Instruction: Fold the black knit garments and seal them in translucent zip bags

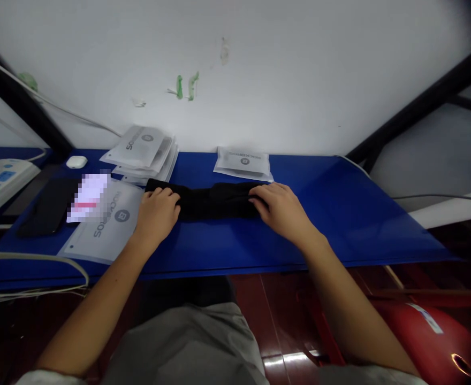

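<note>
White wall (299,80) was set behind blue tabletop (359,214). Black folded cloth (215,202) was laid lengthwise across tabletop's middle, between both hands. Loose white bag (109,230) at left was printed ROCKBROS with round logo, text seen sideways; bag stack (139,149) behind was printed alike, lettering partly blurred. Left hand (158,214) was curled over cloth's left end; right end was pinched between thumb and fingers of right hand (279,208). Small packet (243,163) near wall was lettered ROCKBROS, upside down. White earbud case (76,162) was placed left of stack.
</note>
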Available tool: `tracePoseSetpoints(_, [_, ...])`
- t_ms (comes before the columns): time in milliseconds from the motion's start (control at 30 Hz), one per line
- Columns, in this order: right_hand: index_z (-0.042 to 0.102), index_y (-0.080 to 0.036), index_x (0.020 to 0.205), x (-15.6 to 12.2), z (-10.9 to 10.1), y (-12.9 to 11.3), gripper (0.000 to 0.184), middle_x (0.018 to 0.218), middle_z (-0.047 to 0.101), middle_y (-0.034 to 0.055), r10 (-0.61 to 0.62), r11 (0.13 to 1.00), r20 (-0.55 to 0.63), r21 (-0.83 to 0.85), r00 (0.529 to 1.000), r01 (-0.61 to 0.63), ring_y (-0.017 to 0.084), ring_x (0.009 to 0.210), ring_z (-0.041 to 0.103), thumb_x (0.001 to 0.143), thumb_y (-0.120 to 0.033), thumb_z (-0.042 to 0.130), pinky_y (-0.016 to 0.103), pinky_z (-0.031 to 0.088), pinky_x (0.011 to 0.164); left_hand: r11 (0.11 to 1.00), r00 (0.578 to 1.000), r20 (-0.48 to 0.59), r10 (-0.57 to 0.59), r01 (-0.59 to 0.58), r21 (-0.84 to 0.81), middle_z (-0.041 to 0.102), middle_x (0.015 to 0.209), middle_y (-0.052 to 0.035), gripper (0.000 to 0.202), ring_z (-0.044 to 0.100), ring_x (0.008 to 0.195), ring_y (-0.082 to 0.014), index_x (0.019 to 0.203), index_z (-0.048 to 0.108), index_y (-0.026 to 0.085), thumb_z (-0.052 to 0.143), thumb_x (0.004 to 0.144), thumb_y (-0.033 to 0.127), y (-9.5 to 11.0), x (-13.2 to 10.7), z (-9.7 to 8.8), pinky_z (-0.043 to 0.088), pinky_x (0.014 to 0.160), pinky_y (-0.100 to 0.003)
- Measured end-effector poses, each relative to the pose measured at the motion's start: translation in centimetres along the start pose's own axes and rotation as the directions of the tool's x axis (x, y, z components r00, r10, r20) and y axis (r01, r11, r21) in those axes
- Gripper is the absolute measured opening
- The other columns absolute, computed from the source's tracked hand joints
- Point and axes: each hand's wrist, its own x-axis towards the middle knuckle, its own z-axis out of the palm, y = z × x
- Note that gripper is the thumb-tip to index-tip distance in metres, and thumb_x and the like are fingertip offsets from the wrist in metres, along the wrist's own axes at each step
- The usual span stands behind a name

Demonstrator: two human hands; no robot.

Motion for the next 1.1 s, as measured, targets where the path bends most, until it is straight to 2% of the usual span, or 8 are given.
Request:
tracePoseSetpoints(167, [0.062, -0.018, 0.112, -0.8, 1.7, 1.3, 0.030, 0.117, 0.065, 0.0119, 0.022, 0.986, 0.019, -0.165, 1.000, -0.018, 0.030, 0.110, 0.056, 0.082, -0.018, 0.055, 0.053, 0.035, 0.102, 0.999, 0.999, 0.036, -0.023, 0.021, 0.040, 0.067, 0.102, -0.0113, 0.027, 0.057, 0.099, -0.0301, 0.099, 0.068, 0.014, 0.046, 0.085, 0.015, -0.6, -0.4, 0.1, 0.043, 0.084, -0.045])
tracePoseSetpoints(333, [0.067, -0.021, 0.097, -1.2, 2.3, 2.3, 0.026, 0.109, 0.068, 0.0091, 0.070, 0.986, 0.070, -0.155, 0.995, -0.058, 0.029, 0.105, 0.059, 0.080, -0.013, 0.050, 0.057, 0.036, 0.102, 0.998, 0.998, 0.053, -0.026, 0.023, 0.059, 0.067, 0.100, -0.0118, 0.030, 0.057, 0.099, -0.0305, 0.098, 0.068, 0.015, 0.041, 0.087, 0.013, -1.0, -1.0, -0.3, 0.042, 0.085, -0.047])
tracePoseSetpoints(600, [0.066, -0.022, 0.088, -3.3, -3.6, 1.0, 0.019, 0.105, 0.068, 0.0064, -0.012, 0.978, 0.267, 0.204, 0.964, -0.045, 0.023, 0.096, 0.063, 0.078, -0.015, 0.051, 0.040, 0.049, 0.088, 0.998, 0.993, 0.108, 0.044, -0.049, 0.040, 0.068, 0.098, -0.0072, 0.026, 0.060, 0.096, -0.0274, 0.093, 0.067, 0.019, 0.043, 0.084, 0.013, -0.7, -4.2, -5.2, 0.045, 0.084, -0.042])
tracePoseSetpoints(733, [0.066, -0.023, 0.088, -2.4, -5.4, 2.2, 0.018, 0.108, 0.068, 0.0047, 0.013, 0.937, 0.243, 0.336, 0.970, -0.096, 0.023, 0.098, 0.063, 0.077, -0.018, 0.052, 0.039, 0.051, 0.086, 0.999, 0.997, 0.067, 0.030, -0.027, -0.033, 0.068, 0.099, -0.0049, 0.026, 0.060, 0.097, -0.0266, 0.094, 0.066, 0.021, 0.044, 0.082, 0.015, -1.0, -3.1, -7.0, 0.046, 0.086, -0.041])
tracePoseSetpoints(833, [0.067, -0.024, 0.092, -0.1, -3.9, 3.7, 0.017, 0.103, 0.070, 0.0040, 0.124, 0.914, 0.235, 0.350, 0.964, -0.203, 0.024, 0.096, 0.064, 0.079, -0.023, 0.055, 0.040, 0.051, 0.085, 0.996, 0.997, 0.030, -0.072, 0.073, -0.048, 0.067, 0.102, -0.0067, 0.027, 0.059, 0.100, -0.0279, 0.099, 0.066, 0.021, 0.043, 0.086, 0.018, -0.7, -0.3, -6.5, 0.046, 0.086, -0.042])
tracePoseSetpoints(933, [0.065, -0.016, 0.104, 1.8, -1.4, 4.1, 0.029, 0.111, 0.067, 0.0138, 0.372, 0.923, 0.091, 0.073, 0.924, -0.378, 0.032, 0.102, 0.062, 0.078, -0.025, 0.059, 0.050, 0.048, 0.088, 0.981, 0.969, -0.154, -0.194, 0.194, -0.014, 0.059, 0.123, -0.0140, 0.033, 0.049, 0.118, -0.0342, 0.119, 0.057, 0.017, 0.045, 0.088, 0.020, 0.3, 1.6, -5.2, 0.039, 0.097, -0.050])
tracePoseSetpoints(1000, [0.061, -0.013, 0.116, 2.1, -0.1, 3.5, 0.039, 0.121, 0.062, 0.0170, 0.343, 0.939, 0.021, -0.014, 0.939, -0.342, 0.035, 0.110, 0.058, 0.080, -0.027, 0.060, 0.052, 0.046, 0.091, 0.986, 0.968, -0.190, -0.163, 0.167, 0.003, 0.051, 0.134, -0.0160, 0.041, 0.043, 0.124, -0.0351, 0.130, 0.049, 0.014, 0.047, 0.089, 0.021, 1.2, 1.5, -4.3, 0.034, 0.102, -0.053])
tracePoseSetpoints(1100, [0.060, -0.016, 0.119, 1.3, 0.5, 1.7, 0.036, 0.125, 0.061, 0.0139, 0.186, 0.982, 0.034, 0.014, 0.982, -0.187, 0.032, 0.113, 0.057, 0.087, -0.030, 0.054, 0.049, 0.045, 0.095, 0.999, 0.998, -0.048, -0.039, 0.038, -0.017, 0.056, 0.127, -0.0150, 0.037, 0.051, 0.116, -0.0315, 0.127, 0.052, 0.013, 0.044, 0.093, 0.026, 2.3, -0.1, -3.5, 0.042, 0.096, -0.045])
